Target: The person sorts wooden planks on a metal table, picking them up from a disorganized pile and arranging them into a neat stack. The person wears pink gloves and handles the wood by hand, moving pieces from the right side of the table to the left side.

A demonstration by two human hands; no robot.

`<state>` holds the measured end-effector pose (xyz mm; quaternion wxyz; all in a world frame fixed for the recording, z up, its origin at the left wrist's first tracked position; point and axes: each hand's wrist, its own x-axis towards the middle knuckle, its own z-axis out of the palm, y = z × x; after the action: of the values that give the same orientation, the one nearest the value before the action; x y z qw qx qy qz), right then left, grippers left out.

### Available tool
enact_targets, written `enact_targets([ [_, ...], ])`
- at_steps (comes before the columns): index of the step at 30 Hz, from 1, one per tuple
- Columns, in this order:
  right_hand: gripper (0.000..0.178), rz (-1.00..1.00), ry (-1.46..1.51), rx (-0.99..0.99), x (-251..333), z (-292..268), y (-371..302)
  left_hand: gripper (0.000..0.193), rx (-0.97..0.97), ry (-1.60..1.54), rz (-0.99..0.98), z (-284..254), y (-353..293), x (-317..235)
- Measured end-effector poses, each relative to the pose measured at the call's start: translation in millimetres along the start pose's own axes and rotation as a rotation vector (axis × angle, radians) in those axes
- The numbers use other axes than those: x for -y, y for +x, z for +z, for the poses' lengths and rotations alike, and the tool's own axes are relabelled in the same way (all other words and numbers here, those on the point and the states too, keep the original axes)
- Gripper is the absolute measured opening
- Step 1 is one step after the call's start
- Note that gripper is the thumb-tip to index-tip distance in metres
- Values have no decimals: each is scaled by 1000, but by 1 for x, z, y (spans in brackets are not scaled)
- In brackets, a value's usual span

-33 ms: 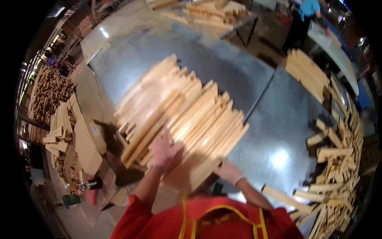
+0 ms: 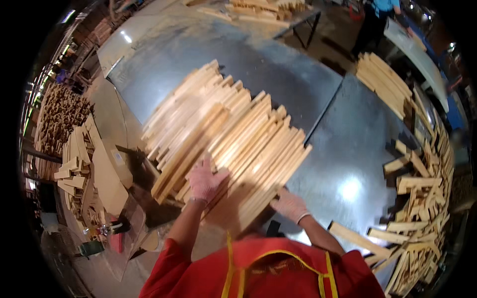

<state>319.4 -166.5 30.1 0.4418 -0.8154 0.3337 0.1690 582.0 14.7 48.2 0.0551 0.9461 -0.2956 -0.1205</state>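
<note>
A broad bundle of long pale wooden slats (image 2: 228, 134) lies fanned out in front of me over the grey metal table (image 2: 343, 164), its near ends at my chest. My left hand (image 2: 204, 180), in a thin pinkish glove, presses flat on top of the slats near their lower left end, fingers spread. My right hand (image 2: 289, 204), also gloved, grips the bundle's near right edge from the side and below. I cannot tell whether the bundle rests on the table or is partly lifted.
A neat stack of slats (image 2: 385, 82) lies at the table's far right. A jumbled heap of short wood pieces (image 2: 422, 198) runs along the right edge. Wood offcuts and boards (image 2: 79, 164) are piled at the left. A person in blue (image 2: 377, 15) stands beyond the table.
</note>
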Motion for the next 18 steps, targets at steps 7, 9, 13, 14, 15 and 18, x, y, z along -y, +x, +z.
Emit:
enact_targets([
  [7, 58, 16, 833, 158, 58, 20, 36, 100, 213, -407, -21, -9, 47, 31],
  [9, 74, 153, 1001, 272, 94, 28, 40, 75, 197, -451, 64, 31, 58, 84],
  [13, 92, 86, 1033, 179, 99, 51, 78, 64, 36, -200, 107, 21, 47, 41],
  [14, 95, 23, 981, 188, 80, 57, 94, 63, 78, -179, 96, -17, 35, -3],
  [15, 93, 40, 1019, 182, 81, 57, 83, 63, 107, -165, 39, -39, 20, -21],
  [18, 69, 38, 1059, 231, 80, 45, 26, 60, 38, -138, 116, -20, 2, -17],
])
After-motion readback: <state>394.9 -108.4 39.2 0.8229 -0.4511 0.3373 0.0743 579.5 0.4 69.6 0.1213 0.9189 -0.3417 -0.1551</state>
